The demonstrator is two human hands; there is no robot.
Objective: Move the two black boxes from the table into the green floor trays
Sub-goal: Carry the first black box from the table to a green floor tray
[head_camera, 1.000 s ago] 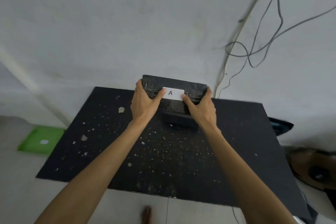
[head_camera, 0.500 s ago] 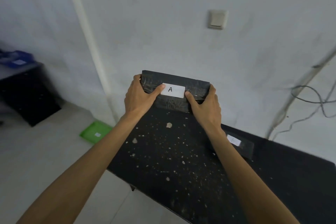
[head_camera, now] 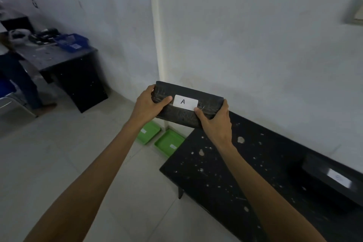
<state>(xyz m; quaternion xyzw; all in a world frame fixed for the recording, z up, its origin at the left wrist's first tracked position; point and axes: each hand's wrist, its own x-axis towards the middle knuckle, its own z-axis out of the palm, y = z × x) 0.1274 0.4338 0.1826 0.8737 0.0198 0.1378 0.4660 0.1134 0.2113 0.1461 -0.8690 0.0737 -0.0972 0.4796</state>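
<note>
While both hands — left hand (head_camera: 147, 104), right hand (head_camera: 216, 122) — grip box A (head_camera: 188, 104), another apparently boxlike shape (head_camera: 332, 179) sits tabled.

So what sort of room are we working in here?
Probably a plain indoor workroom: bare white wall, tiled floor, a worn black table, and a second desk with a blue basket of clutter.

Two black boxes are counted: one labelled A (head_camera: 188, 105), one at the table's (head_camera: 225, 179) right edge (head_camera: 332, 179). Two green trays (head_camera: 148, 132) (head_camera: 170, 142) are seen on the floor, and two hands (head_camera: 149, 102) (head_camera: 216, 122).
</note>
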